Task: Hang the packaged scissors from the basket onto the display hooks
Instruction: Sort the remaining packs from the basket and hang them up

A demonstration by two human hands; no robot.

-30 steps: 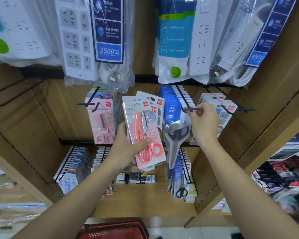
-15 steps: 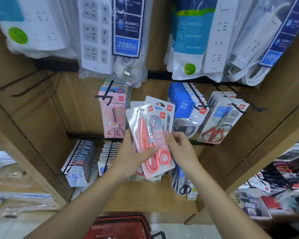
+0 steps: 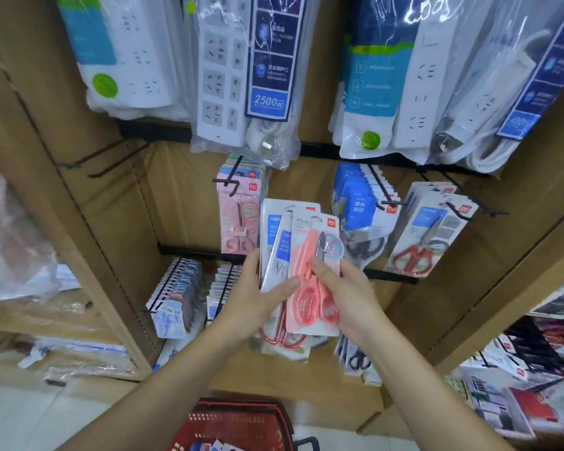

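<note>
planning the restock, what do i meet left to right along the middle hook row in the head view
empty hooks → hanging pink scissors packs → held scissors packs → blue-card packs → red-handled scissors packs

Printed "2500w" and "安全保护门" on the blue label of a hanging power strip pack. "学生剪刀" across the top of the pink scissors pack. "锋利剪切" on a hanging blue scissors pack.
</note>
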